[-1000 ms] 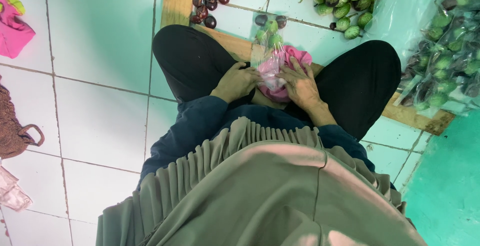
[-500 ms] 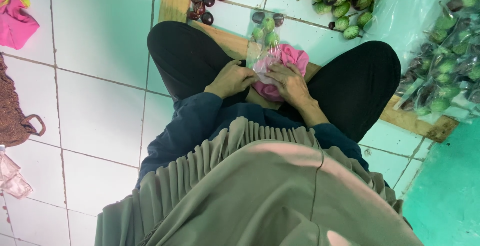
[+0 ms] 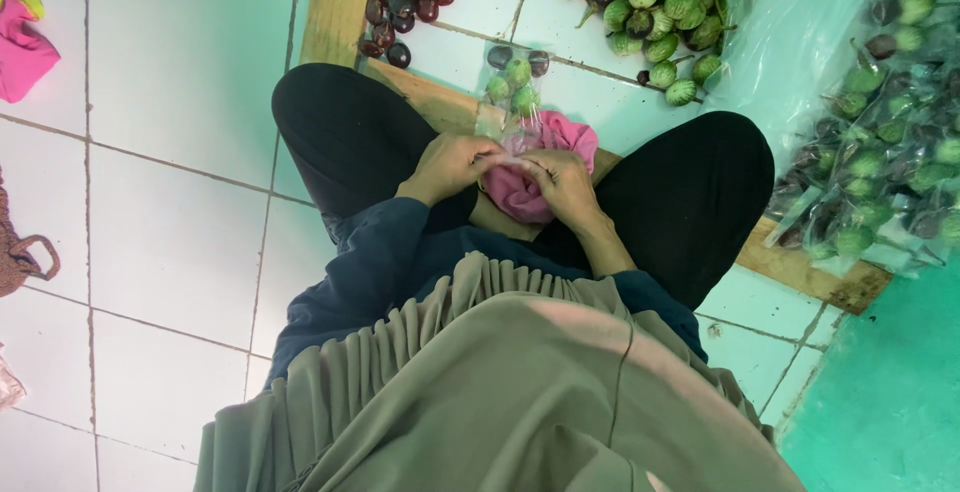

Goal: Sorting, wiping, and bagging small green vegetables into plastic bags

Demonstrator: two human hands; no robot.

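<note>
Head view: left hand [image 3: 447,165] and right hand [image 3: 563,180] both pinched closed on the neck of a clear plastic bag [image 3: 510,102] of small round eggplants, held over the lap. Bag body hangs just beyond the grip, above a pink cloth [image 3: 545,167]. The fingers seem to be twisting the neck, though they hide it. Risk: thin film slips or tears, spilling eggplants onto the tiled floor [image 3: 180,82] past the wooden board [image 3: 335,2].

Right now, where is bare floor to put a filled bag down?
Bare tiles lie left of the left knee. A small bare patch sits between the clear bag and the green pile. The filled bags crowd the right.
</note>
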